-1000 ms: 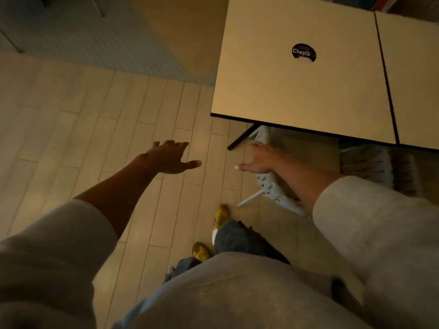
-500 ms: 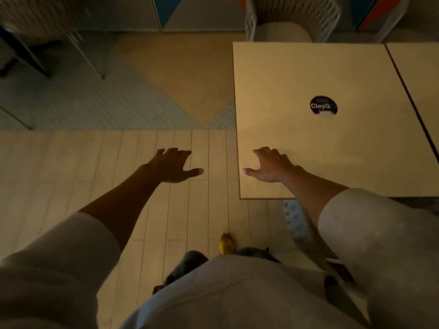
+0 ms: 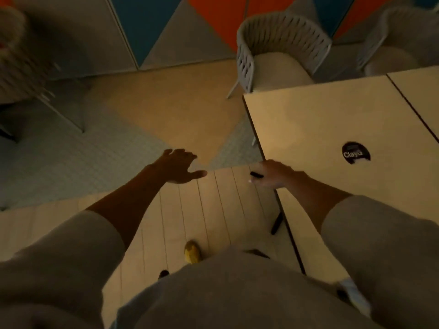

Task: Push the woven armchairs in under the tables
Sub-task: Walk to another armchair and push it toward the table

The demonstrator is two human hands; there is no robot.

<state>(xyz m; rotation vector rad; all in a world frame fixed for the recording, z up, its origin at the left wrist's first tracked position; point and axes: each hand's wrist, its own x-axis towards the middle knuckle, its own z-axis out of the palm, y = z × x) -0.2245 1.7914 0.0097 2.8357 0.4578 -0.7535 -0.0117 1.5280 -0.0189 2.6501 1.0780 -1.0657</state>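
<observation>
Woven armchair stands well ahead of the right hand, at the far edge of the table, its seat front just under the top and its back and arms still out. A second armchair sits further right, blurred.

Hands: the left hand is open with fingers spread over the floor. The right hand is relaxed at the table's near-left edge and appears to grip nothing. A small dark shape by its thumb is unclear.

Risks, as judged:
- The armchair cannot be reached from here, and leaning across could shove the table instead.
- The woven arms may catch the table edge if pushed askew. Arm clearance cannot be read.
- The table leg, below the right hand and near the yellow shoe, is a trip point.
</observation>
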